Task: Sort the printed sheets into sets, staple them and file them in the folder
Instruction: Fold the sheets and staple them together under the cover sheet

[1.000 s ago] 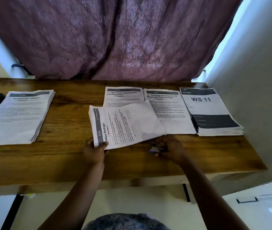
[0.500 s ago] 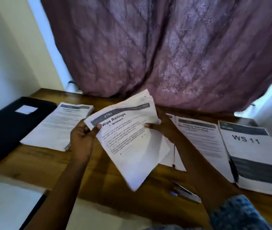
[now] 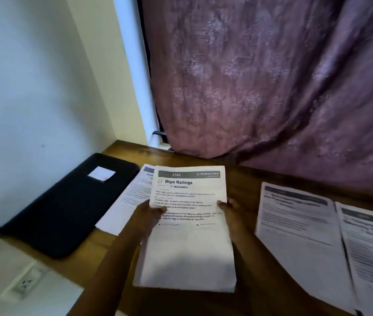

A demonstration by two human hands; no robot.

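A set of printed sheets headed "Wipe Railings" is held level above the wooden table. My left hand grips its left edge, thumb on top. My right hand grips the right edge the same way. A black folder lies shut at the table's left end against the wall. Beside it, partly under the held set, lies another pile of printed sheets. Two more printed piles, one beside the other, lie on the right. The stapler is out of view.
A purple curtain hangs behind the table. A white wall closes off the left side. A wall socket sits below the table's left front edge.
The view has swung left. The "Wipe Railings" set, lifted off the table earlier, has moved left toward the folder and been squared up, now flat between both hands.
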